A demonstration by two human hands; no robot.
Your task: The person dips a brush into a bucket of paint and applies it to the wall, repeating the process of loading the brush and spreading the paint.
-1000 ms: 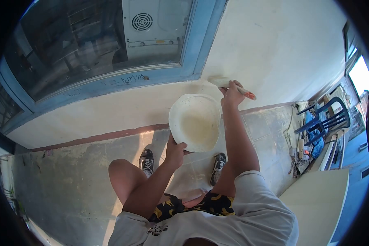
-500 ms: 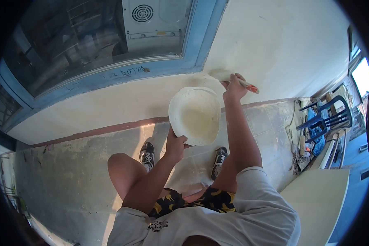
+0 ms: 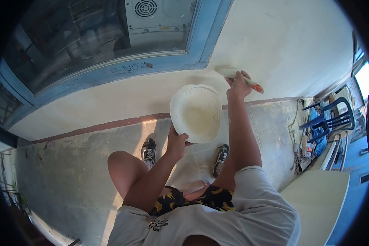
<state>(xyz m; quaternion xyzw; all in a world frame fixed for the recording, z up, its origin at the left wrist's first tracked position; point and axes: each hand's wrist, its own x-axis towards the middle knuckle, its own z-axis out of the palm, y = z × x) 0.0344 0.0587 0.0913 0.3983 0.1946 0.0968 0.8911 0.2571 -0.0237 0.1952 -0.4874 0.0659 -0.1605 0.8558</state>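
Observation:
My left hand [image 3: 177, 144] grips the near rim of a round white bowl [image 3: 175, 105], thumb over the edge. Pale, cream-coloured paint [image 3: 196, 119] covers the bottom of the bowl. To the right and higher up, my right hand [image 3: 239, 86] is closed around a paintbrush [image 3: 256, 87], whose handle ends in orange-red. The brush's bristle end points left against the off-white wall [image 3: 283, 45], just below the corner of a blue window frame [image 3: 197, 57]. Part of the brush is hidden behind my fingers.
A reddish-brown strip [image 3: 106, 125] runs along the wall's foot above the grey tiled floor [image 3: 78, 172]. On the right, a dark blue plastic chair [image 3: 336, 117] lies among loose clutter, near a pale panel [image 3: 315, 201]. My shoes [image 3: 149, 150] stand below the bowl.
My right hand and the brush sit slightly farther right and lower in view. Wall and window have shifted a little right too, so the head camera moved slightly. Both holds are unchanged.

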